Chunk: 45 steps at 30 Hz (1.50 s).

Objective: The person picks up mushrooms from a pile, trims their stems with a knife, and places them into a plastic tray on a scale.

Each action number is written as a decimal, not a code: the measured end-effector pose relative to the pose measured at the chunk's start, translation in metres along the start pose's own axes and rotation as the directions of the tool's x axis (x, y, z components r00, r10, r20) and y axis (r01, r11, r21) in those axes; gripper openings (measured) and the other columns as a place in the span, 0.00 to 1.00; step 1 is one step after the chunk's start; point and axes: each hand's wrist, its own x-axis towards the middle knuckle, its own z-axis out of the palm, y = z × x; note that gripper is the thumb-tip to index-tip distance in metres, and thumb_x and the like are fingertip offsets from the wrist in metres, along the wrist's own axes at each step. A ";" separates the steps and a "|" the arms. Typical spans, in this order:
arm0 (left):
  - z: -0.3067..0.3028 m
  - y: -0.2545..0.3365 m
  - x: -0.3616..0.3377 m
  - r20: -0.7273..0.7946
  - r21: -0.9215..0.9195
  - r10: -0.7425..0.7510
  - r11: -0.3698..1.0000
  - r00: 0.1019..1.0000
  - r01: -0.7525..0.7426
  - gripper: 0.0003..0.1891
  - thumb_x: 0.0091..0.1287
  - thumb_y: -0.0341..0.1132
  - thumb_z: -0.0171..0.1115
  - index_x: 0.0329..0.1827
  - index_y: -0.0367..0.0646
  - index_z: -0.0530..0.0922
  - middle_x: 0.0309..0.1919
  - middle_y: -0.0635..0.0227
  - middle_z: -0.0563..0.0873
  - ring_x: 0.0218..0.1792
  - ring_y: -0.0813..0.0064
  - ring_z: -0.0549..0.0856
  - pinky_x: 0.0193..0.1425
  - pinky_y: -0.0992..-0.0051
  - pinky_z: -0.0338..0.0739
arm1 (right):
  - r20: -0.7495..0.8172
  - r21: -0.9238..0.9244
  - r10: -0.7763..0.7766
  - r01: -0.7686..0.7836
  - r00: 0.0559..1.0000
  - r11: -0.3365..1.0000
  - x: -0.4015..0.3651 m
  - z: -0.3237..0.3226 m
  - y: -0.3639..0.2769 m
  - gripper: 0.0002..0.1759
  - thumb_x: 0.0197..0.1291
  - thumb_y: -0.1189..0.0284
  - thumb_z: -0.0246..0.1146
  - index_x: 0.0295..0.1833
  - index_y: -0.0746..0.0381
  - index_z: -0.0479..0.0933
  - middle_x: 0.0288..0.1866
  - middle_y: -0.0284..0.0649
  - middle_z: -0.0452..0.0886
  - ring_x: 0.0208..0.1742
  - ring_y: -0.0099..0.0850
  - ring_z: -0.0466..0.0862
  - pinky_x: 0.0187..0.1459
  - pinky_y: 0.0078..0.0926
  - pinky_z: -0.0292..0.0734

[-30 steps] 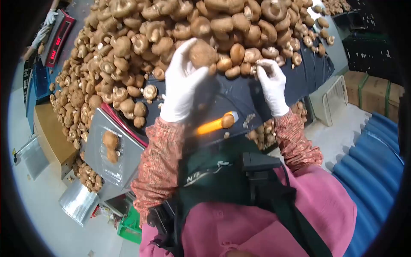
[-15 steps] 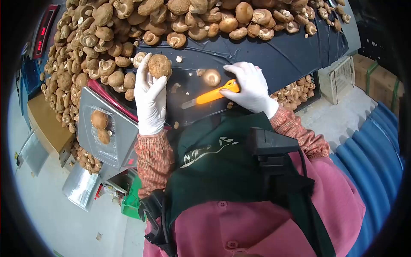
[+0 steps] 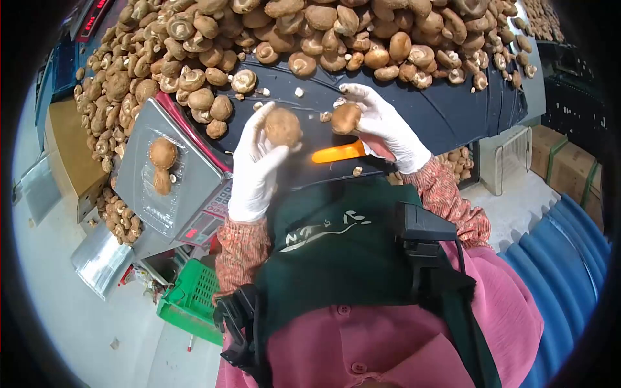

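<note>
My left hand [image 3: 254,165], in a white glove, is closed around a round brown shiitake mushroom [image 3: 283,127]. A smaller brown mushroom [image 3: 346,119] sits between the thumb and fingers of my right hand [image 3: 387,129], also white-gloved. Just below that hand, an orange-handled knife [image 3: 338,152] lies against the dark work surface [image 3: 310,97]; its blade cannot be made out. Small pale stem bits [image 3: 299,92] are scattered on the dark covering near both hands.
A large pile of mushrooms [image 3: 304,39] spreads along the far and left sides. On the left, a scale [image 3: 200,187] carries a clear plastic tray with two mushrooms. A green crate [image 3: 194,297] and cardboard box [image 3: 71,155] stand lower left. Stacked cartons [image 3: 563,155] are at right.
My right hand has let go of the knife and picked up the mushroom lying on the surface. My left hand still holds its mushroom. The view has shifted somewhat.
</note>
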 end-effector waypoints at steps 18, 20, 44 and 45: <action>-0.069 0.042 -0.117 -0.347 0.361 0.455 0.872 0.820 -0.331 0.36 0.59 0.22 0.72 0.72 0.36 0.69 0.65 0.61 0.76 0.64 0.68 0.78 0.69 0.67 0.74 | 0.069 -0.393 0.041 -0.011 0.997 0.919 -0.007 0.116 0.026 0.20 0.70 0.67 0.65 0.60 0.67 0.73 0.58 0.44 0.81 0.58 0.33 0.83 0.61 0.32 0.79; -0.101 0.039 -0.124 -0.276 0.771 0.701 0.570 0.657 -0.284 0.32 0.63 0.21 0.70 0.71 0.38 0.70 0.65 0.60 0.77 0.63 0.69 0.79 0.70 0.69 0.73 | 0.090 -0.324 0.077 -0.044 0.993 0.945 -0.010 0.125 0.036 0.21 0.75 0.61 0.59 0.60 0.68 0.73 0.54 0.46 0.83 0.54 0.37 0.86 0.54 0.33 0.84; -0.198 0.050 -0.121 -0.129 0.988 0.792 0.156 0.597 0.006 0.37 0.59 0.38 0.75 0.70 0.36 0.70 0.60 0.51 0.77 0.60 0.55 0.78 0.67 0.60 0.72 | 0.044 -0.947 -0.441 0.178 0.897 0.268 -0.073 0.102 0.067 0.24 0.59 0.79 0.70 0.61 0.65 0.74 0.58 0.41 0.81 0.59 0.31 0.82 0.62 0.28 0.77; -0.194 0.052 -0.126 -0.163 0.981 0.791 0.195 0.590 0.010 0.38 0.59 0.39 0.75 0.71 0.35 0.69 0.61 0.51 0.77 0.60 0.56 0.78 0.67 0.60 0.72 | 0.107 -0.989 -0.490 0.145 0.865 0.039 -0.083 0.089 0.059 0.24 0.56 0.79 0.70 0.59 0.64 0.76 0.56 0.42 0.81 0.57 0.31 0.84 0.59 0.27 0.79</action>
